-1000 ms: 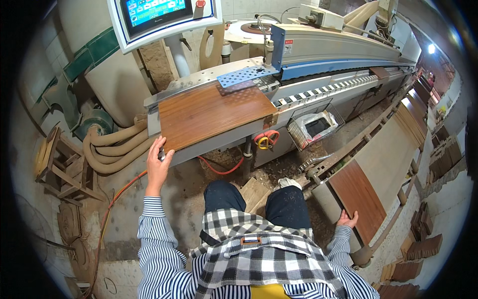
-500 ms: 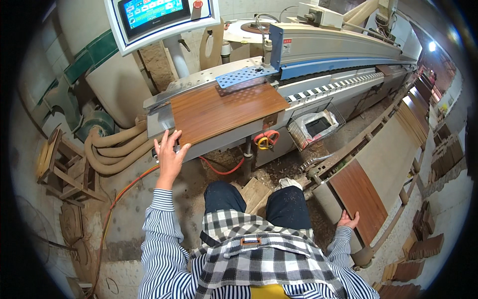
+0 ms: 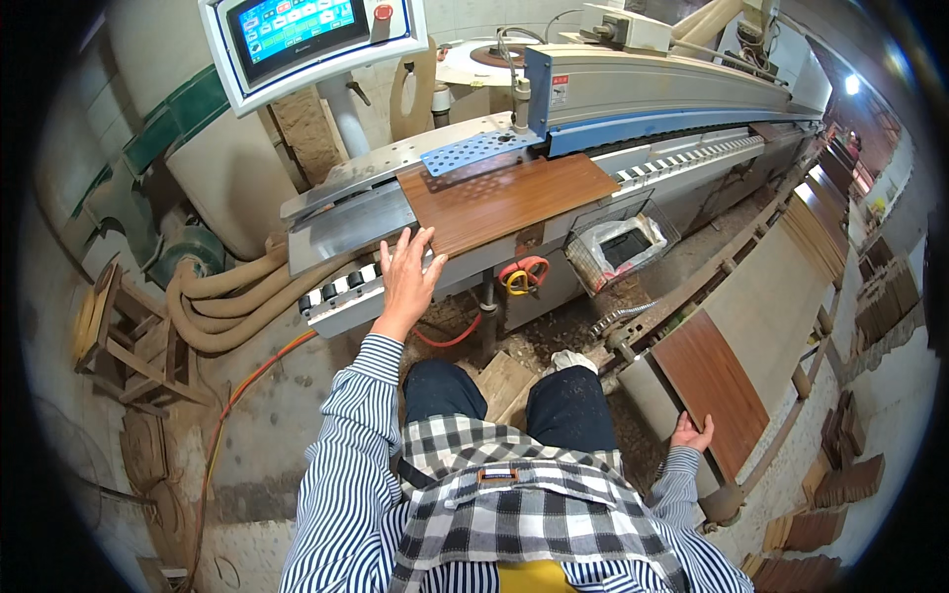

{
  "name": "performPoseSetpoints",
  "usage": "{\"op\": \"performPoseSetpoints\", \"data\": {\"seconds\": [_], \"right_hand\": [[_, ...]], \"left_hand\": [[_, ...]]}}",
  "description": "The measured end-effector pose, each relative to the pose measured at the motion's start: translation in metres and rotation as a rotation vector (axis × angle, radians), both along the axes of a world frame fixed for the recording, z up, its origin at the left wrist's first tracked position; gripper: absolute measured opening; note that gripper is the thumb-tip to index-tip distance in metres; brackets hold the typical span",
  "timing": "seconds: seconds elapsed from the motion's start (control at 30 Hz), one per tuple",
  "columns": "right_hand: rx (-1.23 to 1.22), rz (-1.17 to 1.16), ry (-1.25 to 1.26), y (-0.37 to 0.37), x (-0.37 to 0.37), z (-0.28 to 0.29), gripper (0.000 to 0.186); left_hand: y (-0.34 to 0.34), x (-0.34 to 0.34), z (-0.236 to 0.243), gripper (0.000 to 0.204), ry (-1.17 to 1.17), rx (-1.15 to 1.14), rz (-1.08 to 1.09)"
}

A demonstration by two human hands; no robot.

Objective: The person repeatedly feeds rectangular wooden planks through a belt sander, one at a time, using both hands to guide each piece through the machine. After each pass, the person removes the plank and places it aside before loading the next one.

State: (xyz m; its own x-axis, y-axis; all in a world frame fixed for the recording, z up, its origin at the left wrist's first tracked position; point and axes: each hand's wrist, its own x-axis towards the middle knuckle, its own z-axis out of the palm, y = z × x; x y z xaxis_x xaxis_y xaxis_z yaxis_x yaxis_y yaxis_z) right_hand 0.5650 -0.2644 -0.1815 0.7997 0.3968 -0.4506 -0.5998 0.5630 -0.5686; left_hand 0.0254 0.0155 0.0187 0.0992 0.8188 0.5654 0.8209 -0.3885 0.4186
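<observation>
A brown wood-grain panel [image 3: 514,203] lies on the feed table of a long edge-banding machine [image 3: 672,109], its far edge beneath a blue perforated plate [image 3: 474,154]. My left hand [image 3: 407,282] is open, fingers spread, with the fingertips against the panel's near left corner. A second brown panel [image 3: 717,390] rests on a grey belt [image 3: 761,282] to my right. Its near left edge is in my right hand [image 3: 692,433], where the fingers are partly hidden by the board.
A control screen [image 3: 297,28] stands at the upper left. Coiled hoses [image 3: 222,296] and a wooden stool [image 3: 143,336] are left. Below the machine hang red and yellow scissors [image 3: 522,277], beside a lined wire basket [image 3: 618,247]. Several stacked boards [image 3: 850,484] are far right.
The panel on the machine has slid right along the feed table, and my left hand has moved right with it, uncovering rollers at the table's edge. My right hand stays almost unmoved.
</observation>
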Motion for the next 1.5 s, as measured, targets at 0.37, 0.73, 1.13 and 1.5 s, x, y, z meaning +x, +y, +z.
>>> {"op": "performPoseSetpoints", "data": {"seconds": [0.37,0.73,1.13,1.5], "right_hand": [[0.070,0.370,-0.179,-0.036,-0.024,0.040,0.022],[0.338,0.983,-0.330,0.089,-0.144,0.143,0.025],[0.275,1.569,-0.174,0.238,-0.323,0.168,0.022],[0.311,1.421,-0.283,0.209,-0.247,0.152,0.045]], "left_hand": [[-0.065,-0.032,-0.008,0.044,0.034,0.031,-0.035],[-0.141,-0.017,0.014,0.061,-0.102,0.005,-0.153],[-0.149,-0.073,0.007,0.067,0.091,-0.050,0.115],[-0.067,-0.109,0.005,0.064,0.134,-0.071,0.344]]}}
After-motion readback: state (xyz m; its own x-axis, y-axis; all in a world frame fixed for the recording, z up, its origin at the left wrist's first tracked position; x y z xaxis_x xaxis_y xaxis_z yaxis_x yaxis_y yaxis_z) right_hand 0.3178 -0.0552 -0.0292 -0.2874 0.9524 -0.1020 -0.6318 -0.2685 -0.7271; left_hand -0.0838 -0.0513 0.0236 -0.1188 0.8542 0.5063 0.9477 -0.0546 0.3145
